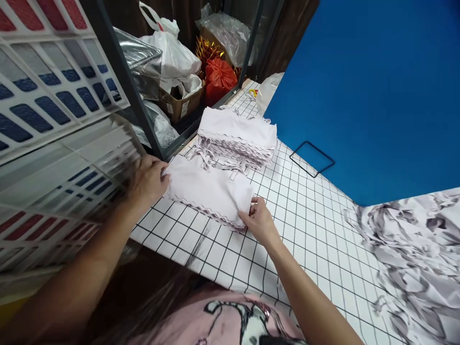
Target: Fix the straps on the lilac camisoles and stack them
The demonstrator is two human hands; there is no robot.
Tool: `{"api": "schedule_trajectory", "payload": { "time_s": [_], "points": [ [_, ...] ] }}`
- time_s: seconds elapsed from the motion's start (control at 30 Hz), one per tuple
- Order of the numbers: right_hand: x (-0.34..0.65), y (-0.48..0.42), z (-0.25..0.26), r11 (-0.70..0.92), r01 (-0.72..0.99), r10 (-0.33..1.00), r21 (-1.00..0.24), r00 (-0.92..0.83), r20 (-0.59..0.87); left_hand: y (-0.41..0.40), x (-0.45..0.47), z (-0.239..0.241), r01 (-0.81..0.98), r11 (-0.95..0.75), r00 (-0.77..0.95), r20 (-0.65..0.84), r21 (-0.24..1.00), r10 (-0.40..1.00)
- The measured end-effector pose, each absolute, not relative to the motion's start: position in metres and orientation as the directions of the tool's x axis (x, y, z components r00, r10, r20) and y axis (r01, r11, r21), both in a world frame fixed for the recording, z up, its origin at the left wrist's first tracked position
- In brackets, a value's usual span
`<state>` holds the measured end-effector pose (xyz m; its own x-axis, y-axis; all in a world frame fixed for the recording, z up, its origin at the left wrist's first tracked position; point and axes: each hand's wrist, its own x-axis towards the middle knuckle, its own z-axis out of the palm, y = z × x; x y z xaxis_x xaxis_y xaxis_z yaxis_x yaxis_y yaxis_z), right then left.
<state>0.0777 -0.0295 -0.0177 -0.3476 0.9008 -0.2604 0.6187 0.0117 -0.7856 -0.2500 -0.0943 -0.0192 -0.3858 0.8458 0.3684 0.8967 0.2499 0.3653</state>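
A pale lilac folded garment (pixel 208 189) with a zigzag hem lies on the white grid-patterned table (pixel 305 225). My left hand (pixel 147 182) pinches its left edge, fingers closed on the cloth. My right hand (pixel 258 218) grips its right lower corner. Just behind it stands a neat stack of the same folded garments (pixel 237 136), with thin straps hanging off the front.
A heap of loose pale garments (pixel 413 254) fills the table's right end. A blue board (pixel 377 86) stands behind. Plastic crates (pixel 53 96) rise at the left. A metal rack (pixel 179 62) holds bags, a cardboard box and a red sack.
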Motion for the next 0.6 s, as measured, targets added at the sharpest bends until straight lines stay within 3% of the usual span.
{"api": "schedule_trajectory", "payload": {
  "time_s": [0.07, 0.13, 0.23, 0.33, 0.43, 0.5, 0.6],
  "points": [
    [0.079, -0.031, -0.014, 0.064, 0.692, 0.898, -0.719, -0.354, -0.26, -0.089, -0.223, -0.013, 0.949, 0.143, -0.268, 0.474, 0.282, 0.839],
    [0.079, -0.032, -0.008, 0.128, 0.757, 0.921, -0.641, -0.33, -0.206, -0.079, -0.193, -0.012, 0.964, -0.051, -0.085, 0.487, 0.26, 0.869],
    [0.072, -0.026, 0.003, 0.297, 0.782, 0.945, -0.549, -0.322, 0.053, -0.058, -0.153, -0.021, 0.917, -0.297, 0.152, 0.457, 0.266, 0.877],
    [0.052, -0.008, 0.009, 0.544, 0.68, 0.834, -0.491, -0.504, 0.225, -0.041, -0.132, -0.034, 0.872, -0.418, 0.291, 0.419, 0.253, 0.86],
    [0.023, 0.021, 0.008, 0.656, 0.591, 0.711, -0.469, -0.692, 0.123, -0.033, -0.13, -0.043, 0.861, -0.458, 0.377, 0.324, 0.223, 0.867],
    [0.008, 0.043, 0.006, 0.586, 0.674, 0.769, -0.45, -0.638, 0.046, -0.032, -0.133, -0.045, 0.862, -0.472, 0.416, 0.276, 0.186, 0.867],
    [0.007, 0.07, 0.005, 0.432, 0.814, 0.884, -0.387, -0.468, 0.002, -0.028, -0.141, -0.052, 0.849, -0.51, 0.447, 0.322, 0.141, 0.834]
  ]
}}
